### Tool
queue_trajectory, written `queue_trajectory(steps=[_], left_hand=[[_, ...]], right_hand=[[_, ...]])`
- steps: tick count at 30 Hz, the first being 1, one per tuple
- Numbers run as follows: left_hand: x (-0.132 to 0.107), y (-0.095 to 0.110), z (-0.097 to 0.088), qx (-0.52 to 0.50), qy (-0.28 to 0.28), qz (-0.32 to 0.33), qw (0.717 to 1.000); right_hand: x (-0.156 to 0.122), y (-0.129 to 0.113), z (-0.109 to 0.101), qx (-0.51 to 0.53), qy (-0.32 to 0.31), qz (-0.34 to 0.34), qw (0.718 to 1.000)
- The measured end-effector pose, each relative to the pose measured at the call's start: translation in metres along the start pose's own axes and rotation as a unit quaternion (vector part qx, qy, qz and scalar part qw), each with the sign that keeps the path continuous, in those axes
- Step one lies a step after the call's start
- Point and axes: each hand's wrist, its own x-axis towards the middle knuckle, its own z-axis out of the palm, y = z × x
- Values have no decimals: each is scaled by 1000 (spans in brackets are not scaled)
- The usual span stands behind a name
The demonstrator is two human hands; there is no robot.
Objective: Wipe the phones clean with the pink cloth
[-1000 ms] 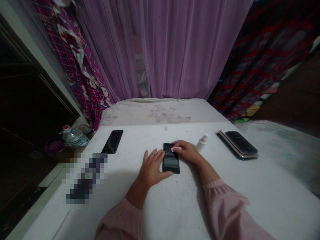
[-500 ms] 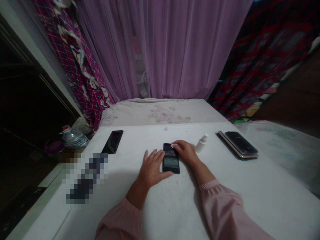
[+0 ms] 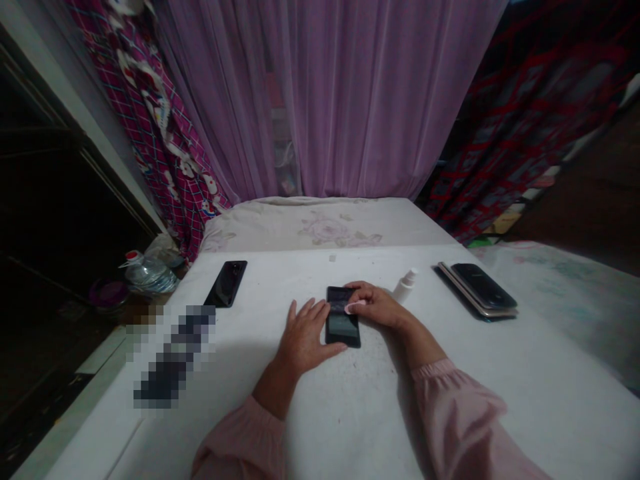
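Observation:
A black phone (image 3: 343, 325) lies face up in the middle of the white table (image 3: 350, 400). My left hand (image 3: 303, 337) rests flat beside it, fingers spread, thumb against the phone's near left edge. My right hand (image 3: 376, 305) has its fingers pressed together on a small pale pink pad (image 3: 353, 307), held against the upper part of the screen. A small white spray bottle (image 3: 405, 285) lies just right of that hand.
Another black phone (image 3: 227, 283) lies at the table's left. A stack of phones (image 3: 479, 288) sits at the right. A blurred patch (image 3: 173, 357) covers something at the near left. A plastic water bottle (image 3: 147, 273) stands off the left edge. Beyond is a bed and purple curtain.
My right hand has slid the pink pad a little down the phone's screen toward me. My left hand and the phone stay put.

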Motion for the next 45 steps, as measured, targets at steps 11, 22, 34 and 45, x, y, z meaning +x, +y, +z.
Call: queue_trajectory(steps=[11, 22, 34, 45], left_hand=[[1, 0, 0, 4, -4, -2, 1000], [1, 3, 0, 10, -3, -3, 1000], [0, -2, 1, 0, 3, 2, 1000], [1, 3, -1, 2, -2, -4, 1000]], right_hand=[[2, 5, 3, -11, 39, -32, 999], [7, 5, 14, -114, 152, -9, 982], [1, 3, 0, -7, -11, -39, 999], [8, 10, 10, -45, 65, -66, 995]])
